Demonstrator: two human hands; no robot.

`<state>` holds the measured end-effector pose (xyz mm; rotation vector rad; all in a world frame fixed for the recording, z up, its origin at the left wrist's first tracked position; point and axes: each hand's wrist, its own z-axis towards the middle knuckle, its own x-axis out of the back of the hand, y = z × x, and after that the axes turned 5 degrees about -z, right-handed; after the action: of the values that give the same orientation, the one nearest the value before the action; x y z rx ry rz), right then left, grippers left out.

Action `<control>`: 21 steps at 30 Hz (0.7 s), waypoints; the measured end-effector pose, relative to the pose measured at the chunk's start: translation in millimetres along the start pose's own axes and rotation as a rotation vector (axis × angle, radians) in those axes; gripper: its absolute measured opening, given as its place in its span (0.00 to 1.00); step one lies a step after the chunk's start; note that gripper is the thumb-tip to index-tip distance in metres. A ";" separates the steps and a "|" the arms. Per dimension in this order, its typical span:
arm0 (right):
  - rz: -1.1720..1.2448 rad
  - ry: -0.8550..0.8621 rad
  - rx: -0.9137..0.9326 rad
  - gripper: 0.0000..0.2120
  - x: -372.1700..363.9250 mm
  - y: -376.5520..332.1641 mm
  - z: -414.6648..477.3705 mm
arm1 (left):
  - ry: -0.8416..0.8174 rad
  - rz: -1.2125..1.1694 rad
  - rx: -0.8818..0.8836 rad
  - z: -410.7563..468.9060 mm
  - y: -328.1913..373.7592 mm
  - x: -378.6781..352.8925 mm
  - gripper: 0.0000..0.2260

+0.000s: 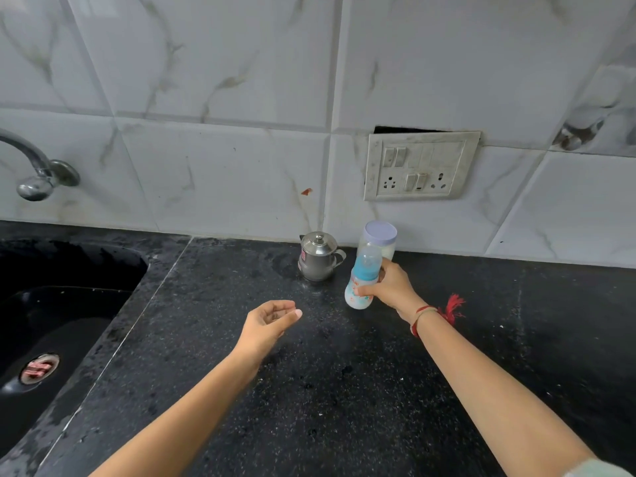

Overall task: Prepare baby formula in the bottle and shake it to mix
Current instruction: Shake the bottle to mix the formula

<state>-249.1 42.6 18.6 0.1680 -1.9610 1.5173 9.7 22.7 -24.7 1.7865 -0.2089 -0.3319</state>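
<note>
On a black speckled counter (344,390) that fills the near half of the scene, under a wall of white marbled tiles (223,80), a person's two bare forearms reach toward the far edge. A dark sink (62,304) is sunk into the counter at the left, with a metal tap (38,170) curving out of the wall above it. A cream switchboard (420,165) with sockets and rocker switches sits in the tiles to the right of centre, a dark gap showing along its top edge. The right hand (389,285) is clamped around a baby bottle (361,284), thumb on the near side and fingers wrapped over the far side; the bottle has a blue collar under a clear cap, a printed white body and pale contents, and it tilts with its top leaning away and to the right. Whether its base touches the counter cannot be told. A red thread band (444,311) with a tassel circles that wrist. The left hand (270,325) hangs empty over the counter, left of the bottle and apart from it, palm turned up, fingers loosely curled and not closed on anything. Just behind the bottle stands a clear jar (378,241) with a pale lilac lid, against the wall. Beside it to the left stands a small lidded steel pot (318,256) with a handle
</note>
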 end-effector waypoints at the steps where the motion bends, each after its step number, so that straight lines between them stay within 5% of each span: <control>1: -0.009 0.004 -0.007 0.28 -1.6 1.1 2.7 | 0.016 -0.004 -0.003 3.5 0.5 -0.1 0.10; 21: -0.018 -0.040 -0.064 0.31 -13.2 16.2 23.3 | 0.056 -0.008 0.043 30.5 -9.4 -2.7 0.07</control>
<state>-255.8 23.1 -5.0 0.1895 -2.0319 1.4482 -3.4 -2.2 -40.1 1.8368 -0.1704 -0.2847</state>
